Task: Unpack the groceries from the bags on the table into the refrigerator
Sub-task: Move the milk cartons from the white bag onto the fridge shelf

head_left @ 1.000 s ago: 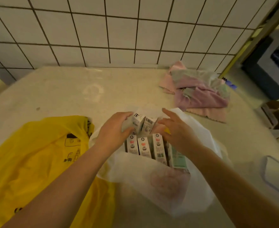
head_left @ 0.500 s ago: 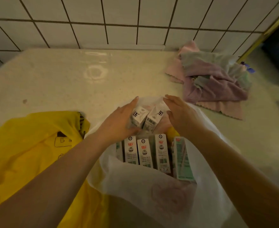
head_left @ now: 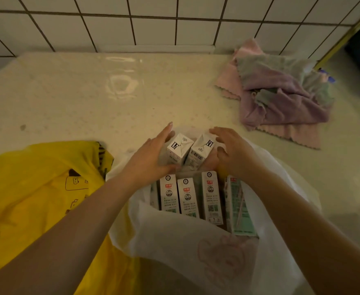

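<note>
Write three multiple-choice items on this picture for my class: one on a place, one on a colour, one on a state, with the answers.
1. Where do the crumpled cloths lie?
A. far right of the table
B. inside the white bag
C. on the yellow bag

2. What colour is the bag under the left arm?
A. blue
B. yellow
C. black

3. How do the two small cartons stand?
A. flat on the table
B. still sealed in the bag
C. between both hands

Answers: 1 A, they sit near the tiled wall; 2 B, plainly yellow; 3 C, left hand and right hand flank them.

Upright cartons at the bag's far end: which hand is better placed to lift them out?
Probably both. The left hand flanks the left carton, the right hand the right carton, inside the white bag.
</note>
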`<state>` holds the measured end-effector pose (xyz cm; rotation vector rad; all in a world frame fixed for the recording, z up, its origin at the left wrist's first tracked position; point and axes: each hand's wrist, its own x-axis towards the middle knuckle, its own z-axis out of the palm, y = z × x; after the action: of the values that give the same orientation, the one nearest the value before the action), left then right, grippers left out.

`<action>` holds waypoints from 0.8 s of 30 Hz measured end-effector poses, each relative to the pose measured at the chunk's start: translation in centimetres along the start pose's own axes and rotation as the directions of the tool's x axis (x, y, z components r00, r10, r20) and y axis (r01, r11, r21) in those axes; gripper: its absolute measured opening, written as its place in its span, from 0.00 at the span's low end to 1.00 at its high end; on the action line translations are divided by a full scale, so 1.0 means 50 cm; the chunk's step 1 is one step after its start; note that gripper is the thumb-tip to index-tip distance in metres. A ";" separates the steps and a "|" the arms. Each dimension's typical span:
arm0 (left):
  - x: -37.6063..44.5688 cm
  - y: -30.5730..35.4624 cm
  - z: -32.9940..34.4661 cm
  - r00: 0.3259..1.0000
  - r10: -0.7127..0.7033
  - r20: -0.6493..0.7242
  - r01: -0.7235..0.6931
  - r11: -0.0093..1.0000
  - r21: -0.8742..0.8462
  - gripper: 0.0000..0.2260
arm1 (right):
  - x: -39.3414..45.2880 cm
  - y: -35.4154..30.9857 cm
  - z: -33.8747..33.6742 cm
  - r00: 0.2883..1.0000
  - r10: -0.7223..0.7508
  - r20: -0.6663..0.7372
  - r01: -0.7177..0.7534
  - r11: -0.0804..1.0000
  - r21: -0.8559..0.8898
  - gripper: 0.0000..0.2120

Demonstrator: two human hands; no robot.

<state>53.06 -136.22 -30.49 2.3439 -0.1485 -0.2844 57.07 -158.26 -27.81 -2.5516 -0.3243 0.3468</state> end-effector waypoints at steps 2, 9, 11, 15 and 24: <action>-0.004 -0.001 -0.010 0.997 0.058 -0.054 -0.059 0.998 -0.031 0.47 | -0.024 -0.009 0.002 0.995 -0.004 -0.099 0.022 0.984 0.178 0.25; 0.027 -0.005 -0.014 0.982 0.176 0.064 -0.183 0.975 0.126 0.39 | -0.034 -0.031 0.063 0.986 0.148 -0.074 -0.127 0.964 0.234 0.40; 0.030 -0.011 -0.008 0.981 0.170 0.096 -0.181 0.975 0.126 0.38 | -0.033 -0.029 0.076 0.978 0.195 -0.068 -0.170 0.946 0.275 0.39; 0.031 -0.018 0.001 0.985 0.158 0.072 -0.167 0.977 0.132 0.36 | -0.029 -0.027 0.087 0.976 0.188 -0.109 -0.151 0.948 0.278 0.31; -0.029 0.022 -0.046 0.968 0.166 -0.187 -0.152 0.984 0.089 0.31 | -0.059 -0.072 0.045 0.978 0.094 -0.184 -0.044 0.965 0.258 0.31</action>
<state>52.18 -135.16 -27.89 2.4008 -0.2544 0.0296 53.02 -155.08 -27.19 -2.3246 -0.1091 0.1497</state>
